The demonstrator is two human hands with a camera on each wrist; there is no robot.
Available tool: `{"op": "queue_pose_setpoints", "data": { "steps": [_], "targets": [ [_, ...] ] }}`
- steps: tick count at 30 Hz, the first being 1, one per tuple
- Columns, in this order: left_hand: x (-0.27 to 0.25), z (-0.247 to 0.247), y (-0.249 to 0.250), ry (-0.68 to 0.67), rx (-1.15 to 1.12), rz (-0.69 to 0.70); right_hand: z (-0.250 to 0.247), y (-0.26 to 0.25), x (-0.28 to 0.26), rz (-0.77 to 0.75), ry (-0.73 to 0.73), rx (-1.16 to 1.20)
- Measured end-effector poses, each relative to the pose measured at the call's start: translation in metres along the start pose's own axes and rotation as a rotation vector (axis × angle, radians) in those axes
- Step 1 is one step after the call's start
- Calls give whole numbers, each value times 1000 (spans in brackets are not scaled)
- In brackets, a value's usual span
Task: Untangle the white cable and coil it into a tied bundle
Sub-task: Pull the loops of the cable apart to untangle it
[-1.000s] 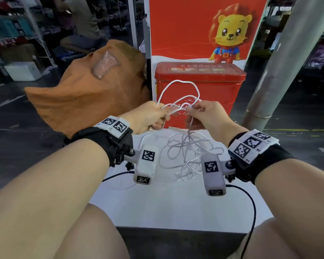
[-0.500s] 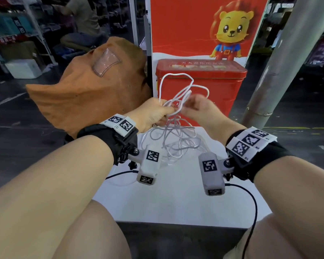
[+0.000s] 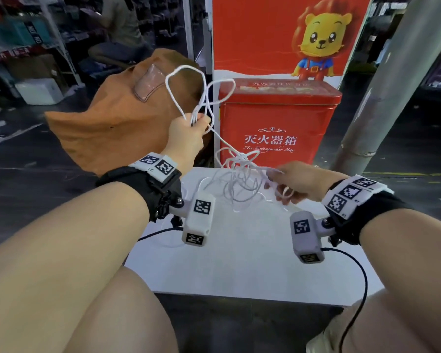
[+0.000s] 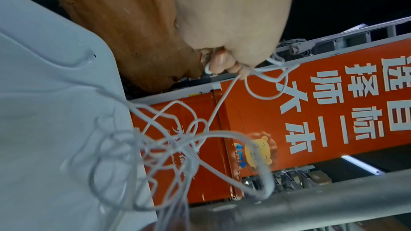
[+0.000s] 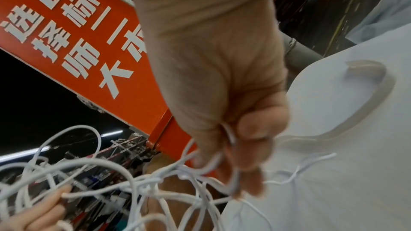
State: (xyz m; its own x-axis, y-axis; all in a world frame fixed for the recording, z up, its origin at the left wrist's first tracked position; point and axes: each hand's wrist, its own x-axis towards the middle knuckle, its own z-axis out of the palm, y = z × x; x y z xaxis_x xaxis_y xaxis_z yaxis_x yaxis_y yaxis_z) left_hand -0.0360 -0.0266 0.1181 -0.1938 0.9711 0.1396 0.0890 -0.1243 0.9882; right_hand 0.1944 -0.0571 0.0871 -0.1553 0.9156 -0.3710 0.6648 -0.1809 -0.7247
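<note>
The white cable point(image 3: 236, 174) is a loose tangle hanging over the white table point(image 3: 239, 263). My left hand point(image 3: 199, 121) is raised at upper left and grips a bunch of strands, with two loops point(image 3: 186, 80) standing up above its fist. One strand runs down from it to the tangle. My right hand point(image 3: 275, 179) is lower, just above the table's far edge, pinching strands at the tangle's right side. In the left wrist view the fingers point(image 4: 222, 67) curl round the cable point(image 4: 169, 147). The right wrist view shows the fingers point(image 5: 244, 155) clamping the cable point(image 5: 138, 182).
A red fire extinguisher box point(image 3: 278, 123) stands right behind the table, with a red lion poster point(image 3: 278, 34) above it. An orange-brown bag point(image 3: 117, 128) sits at the back left and a grey pole point(image 3: 392, 85) slants at the right. A seated person point(image 3: 117, 29) is far back.
My hands were close together at the tangle. The left hand has risen up and left with its loops, and the right hand has dropped down and right, stretching the cable between them.
</note>
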Motion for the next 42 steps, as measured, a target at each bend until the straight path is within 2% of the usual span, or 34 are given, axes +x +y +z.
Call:
{"op": "queue_pose_setpoints", "data": {
  "steps": [3,6,8,11,14,17,20,24,26,28,31,32,34,36,38,40,42],
  "targets": [
    [-3,9,3,127,25,84,5,-1,-2,132,-178,-249],
    [-2,15,4,154,34,86,11,-10,-3,180,-192,-329],
    [-1,17,2,19,-71,1,14,-14,-3,116,-178,-325],
    [-5,24,-1,-230,-164,-79,14,-20,0,-156,-58,-150],
    [-11,33,0,-342,-147,-83,15,-35,-3,-303,25,80],
    [-13,40,5,-400,-190,-84,24,-37,-5,-315,5,96],
    [-13,40,12,-348,-253,-60,29,-29,-1,-256,-72,-98],
    [1,31,23,-171,-422,-22,33,-14,3,-166,-360,-630],
    [6,27,22,-148,-476,-38,35,-12,4,-156,-325,-668],
    [5,26,16,-190,-395,-81,36,-18,9,-174,-134,-474],
    [-3,31,6,-314,-259,-124,35,-35,14,-226,282,-126],
    [-5,33,5,-348,-243,-136,34,-40,14,-270,351,-11],
    [-8,36,6,-394,-203,-147,34,-48,12,-373,307,200],
    [-9,37,5,-408,-127,-138,34,-52,6,-432,202,254],
    [-10,35,5,-389,-28,-112,30,-51,2,-439,175,305],
    [-10,30,6,-332,65,-78,22,-46,3,-419,255,415],
    [-8,23,6,-273,66,-70,13,-41,3,-363,354,545]
  ]
}}
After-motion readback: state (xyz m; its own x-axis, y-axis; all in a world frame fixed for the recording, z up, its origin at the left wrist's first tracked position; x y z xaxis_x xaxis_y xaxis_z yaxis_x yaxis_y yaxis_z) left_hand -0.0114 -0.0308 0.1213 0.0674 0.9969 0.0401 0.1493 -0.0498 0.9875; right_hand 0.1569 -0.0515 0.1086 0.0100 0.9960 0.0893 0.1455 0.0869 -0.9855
